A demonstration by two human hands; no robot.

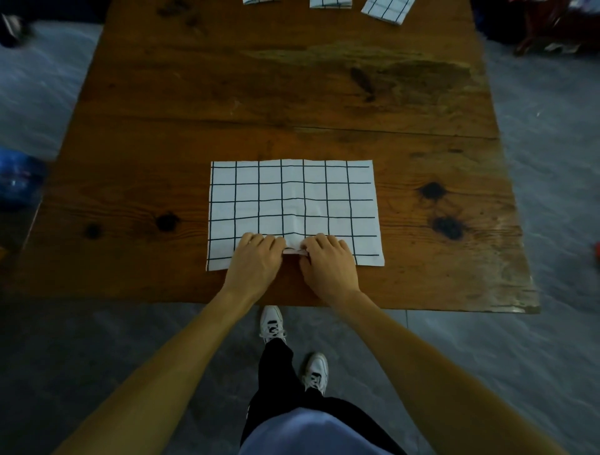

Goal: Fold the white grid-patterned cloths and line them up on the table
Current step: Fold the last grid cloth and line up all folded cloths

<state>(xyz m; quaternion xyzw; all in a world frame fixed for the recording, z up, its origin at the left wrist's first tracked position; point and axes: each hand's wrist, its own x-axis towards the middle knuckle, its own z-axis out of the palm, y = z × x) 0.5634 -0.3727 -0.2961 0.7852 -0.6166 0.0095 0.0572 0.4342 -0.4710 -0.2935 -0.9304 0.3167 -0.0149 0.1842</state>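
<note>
A white cloth with a black grid point(292, 201) lies flat on the wooden table point(227, 97), near its front edge. My left hand point(256, 259) and my right hand point(328, 263) rest side by side on the middle of the cloth's near edge, fingers curled over it. Between the two hands the edge is pinched up into a small ridge. Three folded grid cloths lie in a row at the table's far edge: one on the left point(256, 1), one in the middle point(330, 3), one on the right point(388, 9), tilted.
The table's front edge runs just below my wrists. A blue object point(19, 182) sits on the floor to the left. Dark and red items point(552, 29) lie on the floor at the far right. My feet stand under the front edge.
</note>
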